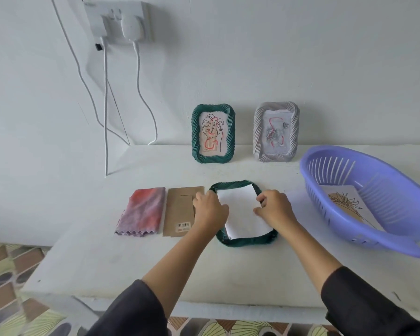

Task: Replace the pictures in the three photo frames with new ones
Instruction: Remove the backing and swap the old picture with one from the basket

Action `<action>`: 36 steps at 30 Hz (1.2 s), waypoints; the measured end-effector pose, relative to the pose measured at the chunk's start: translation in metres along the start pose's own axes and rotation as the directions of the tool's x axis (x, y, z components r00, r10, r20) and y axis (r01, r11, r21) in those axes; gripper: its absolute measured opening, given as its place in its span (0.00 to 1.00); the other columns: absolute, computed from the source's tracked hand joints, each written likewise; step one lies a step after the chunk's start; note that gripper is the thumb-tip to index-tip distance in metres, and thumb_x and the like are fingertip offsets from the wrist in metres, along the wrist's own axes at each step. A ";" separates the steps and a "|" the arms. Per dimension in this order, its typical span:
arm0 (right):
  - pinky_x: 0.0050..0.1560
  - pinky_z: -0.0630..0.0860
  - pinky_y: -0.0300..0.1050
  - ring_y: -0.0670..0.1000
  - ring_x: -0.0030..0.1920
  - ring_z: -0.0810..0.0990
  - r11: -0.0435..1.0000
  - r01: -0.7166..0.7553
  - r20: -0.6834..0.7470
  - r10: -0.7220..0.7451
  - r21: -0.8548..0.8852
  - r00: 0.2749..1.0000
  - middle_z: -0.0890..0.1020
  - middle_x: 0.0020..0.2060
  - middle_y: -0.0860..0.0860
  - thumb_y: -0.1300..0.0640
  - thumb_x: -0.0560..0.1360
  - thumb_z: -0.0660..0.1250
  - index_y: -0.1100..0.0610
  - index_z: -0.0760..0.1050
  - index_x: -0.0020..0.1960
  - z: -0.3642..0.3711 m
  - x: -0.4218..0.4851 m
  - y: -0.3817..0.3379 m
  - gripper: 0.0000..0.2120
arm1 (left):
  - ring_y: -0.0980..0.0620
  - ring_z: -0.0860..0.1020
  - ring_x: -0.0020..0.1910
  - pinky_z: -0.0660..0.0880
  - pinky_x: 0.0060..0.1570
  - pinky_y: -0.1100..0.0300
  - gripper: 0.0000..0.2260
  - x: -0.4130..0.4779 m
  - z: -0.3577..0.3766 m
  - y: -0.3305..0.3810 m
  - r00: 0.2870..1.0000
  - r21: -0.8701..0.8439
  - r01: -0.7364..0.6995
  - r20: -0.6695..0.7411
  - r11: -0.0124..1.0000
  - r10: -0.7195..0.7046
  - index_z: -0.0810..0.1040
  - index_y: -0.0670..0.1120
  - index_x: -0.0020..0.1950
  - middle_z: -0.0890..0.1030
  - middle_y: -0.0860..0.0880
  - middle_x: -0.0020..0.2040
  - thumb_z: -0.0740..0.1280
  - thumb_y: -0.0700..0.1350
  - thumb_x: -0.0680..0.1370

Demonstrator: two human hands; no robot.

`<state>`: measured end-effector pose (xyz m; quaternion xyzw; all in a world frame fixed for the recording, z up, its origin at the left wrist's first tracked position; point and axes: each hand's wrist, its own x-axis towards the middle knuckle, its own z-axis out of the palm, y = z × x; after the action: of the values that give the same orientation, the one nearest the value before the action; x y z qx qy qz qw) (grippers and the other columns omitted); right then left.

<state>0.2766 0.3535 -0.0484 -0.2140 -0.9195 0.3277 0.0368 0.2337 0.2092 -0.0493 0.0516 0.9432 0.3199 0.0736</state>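
Dark sleeves enter from the bottom edge, cut off above the elbows. Nearest on the white painted table (107,267) lies the dark green ribbed photo frame (246,240), face down, with a white sheet of paper (240,212) over its open back. The left hand (210,209) rests on the frame's left rim, fingers curled together over the paper's edge and hiding that side. The right hand (275,209) covers the right rim, thumb and fingers pinching the paper's edge; the fingertips are hard to make out.

Just left of this frame lies a brown cardboard backing panel (177,212), its right edge under the left hand; it carries a barcode sticker whose print is too small to read. Left of that is a folded pink and purple cloth (141,210). Right of the frame sits a lilac slotted plastic basket (378,236), cut off by the picture's edge, holding a card with a line drawing (344,202).

Beyond the frame, a second green frame (194,134) with a leaf drawing and a grey ribbed frame (258,134) stand against the white wall (301,57). Farther up left, a white socket with plugs (121,20) trails cables. Patterned floor tiles (5,270) show below.
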 end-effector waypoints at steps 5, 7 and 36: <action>0.49 0.72 0.45 0.57 0.55 0.77 0.992 -0.006 -0.064 -0.002 -0.127 0.998 0.77 0.55 0.54 0.54 0.72 0.67 0.55 0.77 0.56 -0.003 -0.001 0.003 0.14 | 0.40 0.71 0.57 0.68 0.53 0.54 0.07 0.002 0.002 -0.005 0.995 0.109 -0.020 0.097 0.994 0.009 0.68 0.39 0.48 0.74 0.38 0.56 0.61 0.42 0.76; 0.50 0.71 0.45 0.57 0.57 0.75 0.996 0.018 -0.021 -0.020 -0.092 1.000 0.74 0.56 0.56 0.53 0.72 0.67 0.51 0.76 0.59 -0.005 0.002 0.012 0.16 | 0.40 0.71 0.57 0.68 0.53 0.54 0.07 0.005 0.003 -0.004 0.994 0.099 -0.033 0.106 0.995 0.022 0.66 0.40 0.45 0.74 0.38 0.56 0.62 0.42 0.76; 0.54 0.65 0.39 0.53 0.59 0.73 0.984 0.148 0.124 -0.160 0.102 0.979 0.72 0.55 0.53 0.55 0.73 0.68 0.52 0.75 0.63 -0.001 0.012 0.034 0.19 | 0.42 0.59 0.72 0.60 0.70 0.51 0.22 0.015 -0.007 -0.003 0.986 0.034 -0.082 0.146 0.996 0.076 0.68 0.41 0.70 0.68 0.40 0.68 0.65 0.44 0.77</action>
<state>0.2781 0.3826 -0.0700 -0.1183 -0.9175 0.3795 0.0113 0.2177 0.2047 -0.0474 0.1134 0.9387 0.2992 0.1282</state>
